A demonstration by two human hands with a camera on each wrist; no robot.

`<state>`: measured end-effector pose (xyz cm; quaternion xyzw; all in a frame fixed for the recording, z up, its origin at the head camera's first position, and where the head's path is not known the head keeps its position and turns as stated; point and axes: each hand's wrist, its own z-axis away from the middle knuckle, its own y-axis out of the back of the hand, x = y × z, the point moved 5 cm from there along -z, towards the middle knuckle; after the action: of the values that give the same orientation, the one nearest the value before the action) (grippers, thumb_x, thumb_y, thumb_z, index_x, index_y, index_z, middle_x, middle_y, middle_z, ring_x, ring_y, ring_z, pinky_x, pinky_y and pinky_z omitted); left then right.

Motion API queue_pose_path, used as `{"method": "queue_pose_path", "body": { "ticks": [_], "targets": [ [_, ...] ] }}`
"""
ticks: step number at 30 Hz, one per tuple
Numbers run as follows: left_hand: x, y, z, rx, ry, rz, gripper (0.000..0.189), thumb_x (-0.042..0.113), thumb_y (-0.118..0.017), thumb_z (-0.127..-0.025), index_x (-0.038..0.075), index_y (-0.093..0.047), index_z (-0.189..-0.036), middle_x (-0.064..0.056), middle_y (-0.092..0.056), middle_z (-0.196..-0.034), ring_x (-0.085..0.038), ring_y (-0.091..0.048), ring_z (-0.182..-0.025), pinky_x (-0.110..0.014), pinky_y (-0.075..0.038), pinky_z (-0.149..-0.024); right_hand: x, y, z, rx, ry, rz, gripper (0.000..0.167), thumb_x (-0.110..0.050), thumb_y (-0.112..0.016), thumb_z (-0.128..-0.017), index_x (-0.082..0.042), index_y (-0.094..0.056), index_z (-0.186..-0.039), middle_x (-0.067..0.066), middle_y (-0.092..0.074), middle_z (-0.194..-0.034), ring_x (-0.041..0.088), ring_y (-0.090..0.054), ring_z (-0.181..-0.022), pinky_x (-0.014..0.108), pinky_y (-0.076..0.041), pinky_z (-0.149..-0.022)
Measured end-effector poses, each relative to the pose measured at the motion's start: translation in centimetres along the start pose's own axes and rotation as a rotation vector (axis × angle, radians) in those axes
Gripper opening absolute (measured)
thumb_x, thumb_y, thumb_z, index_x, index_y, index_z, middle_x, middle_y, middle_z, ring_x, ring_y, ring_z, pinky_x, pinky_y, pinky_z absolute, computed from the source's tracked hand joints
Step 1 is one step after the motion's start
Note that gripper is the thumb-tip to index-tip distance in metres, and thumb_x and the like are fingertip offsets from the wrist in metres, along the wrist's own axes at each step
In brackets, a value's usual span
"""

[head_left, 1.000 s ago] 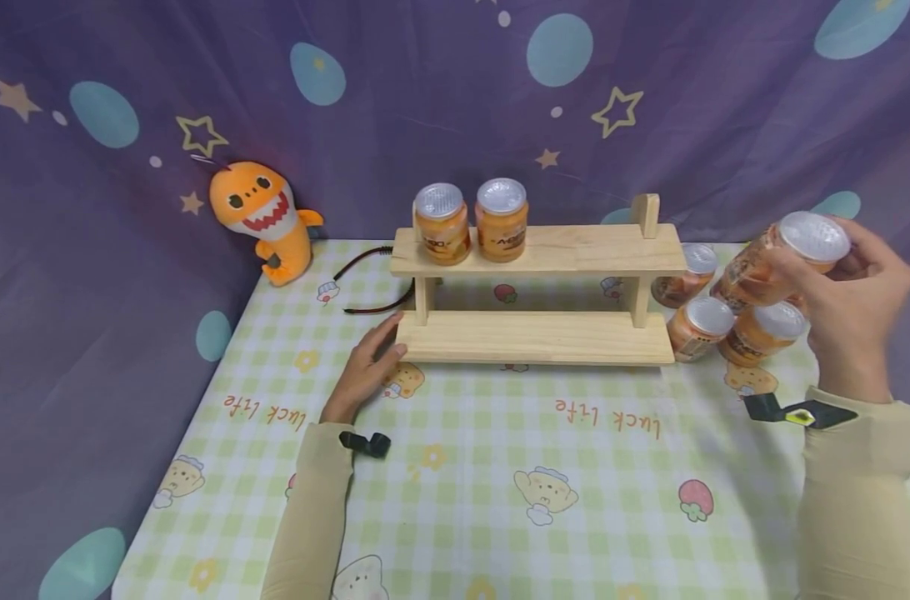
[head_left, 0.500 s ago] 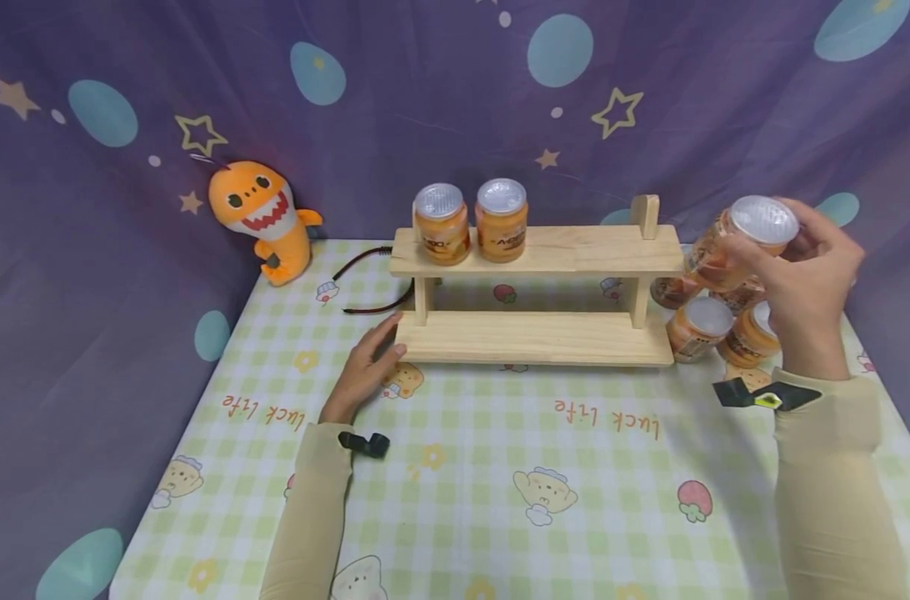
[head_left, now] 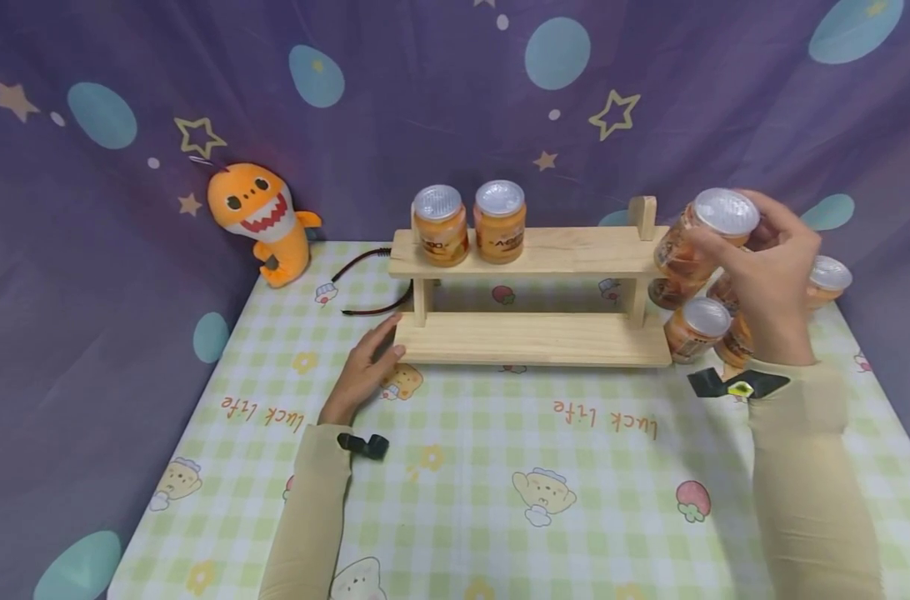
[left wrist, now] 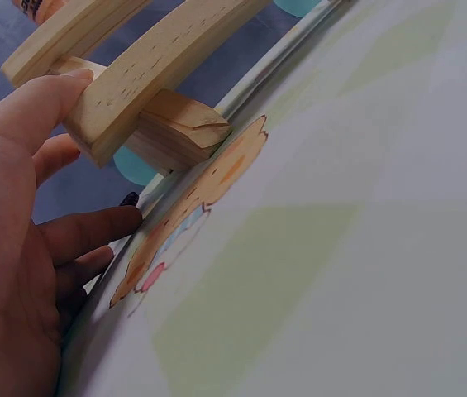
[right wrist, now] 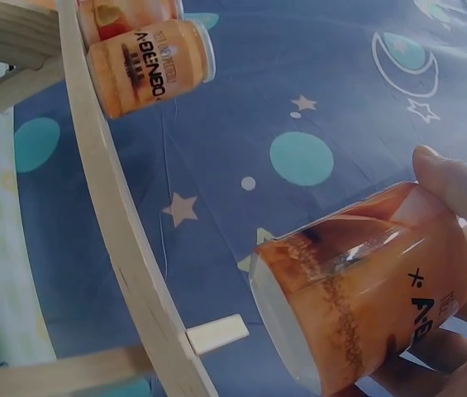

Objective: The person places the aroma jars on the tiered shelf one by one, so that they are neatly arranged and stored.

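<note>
The right hand (head_left: 773,262) has its grip clamped round an orange-labelled can (right wrist: 365,285), raised by the right end of the two-tier wooden shelf (head_left: 533,337); the left hand (head_left: 361,367), fingers apart, touches its left end.

With my right hand (right wrist: 452,343) I grip a glossy orange cylindrical jar with dark lettering (right wrist: 365,289), my thumb (right wrist: 444,169) along its upper side and my other fingers beneath. The jar lies tilted in this view, its pale flat end (right wrist: 281,322) towards the lower left. Beside that end, across a gap, a short pale wooden peg (right wrist: 218,332) juts from a long light-wood board (right wrist: 126,240). Farther up the board stand two orange printed jars (right wrist: 152,68), side by side. Behind everything I see a blue cloth backdrop (right wrist: 241,107) with teal spots and stars.
</note>
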<state>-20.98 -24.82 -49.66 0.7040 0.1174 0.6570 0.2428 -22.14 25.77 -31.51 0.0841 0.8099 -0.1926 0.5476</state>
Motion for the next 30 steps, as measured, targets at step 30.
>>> {"method": "queue_pose_path", "body": {
  "ticks": [30],
  "targets": [
    [0.1,0.0,0.0,0.017,-0.020,-0.012,0.057,0.031,-0.058,-0.102,0.033,-0.038,-0.155,-0.006,-0.036,-0.163,-0.034,-0.032,-0.151,-0.059,-0.021,-0.123,1.5,-6.2,-0.3,-0.160,-0.005,0.035,0.050,-0.001,-0.089,-0.068,-0.006,-0.073,-0.114,-0.002,-0.076,-0.097,0.009,-0.069,-0.084,0.016,-0.053,-0.073]
  ]
}}
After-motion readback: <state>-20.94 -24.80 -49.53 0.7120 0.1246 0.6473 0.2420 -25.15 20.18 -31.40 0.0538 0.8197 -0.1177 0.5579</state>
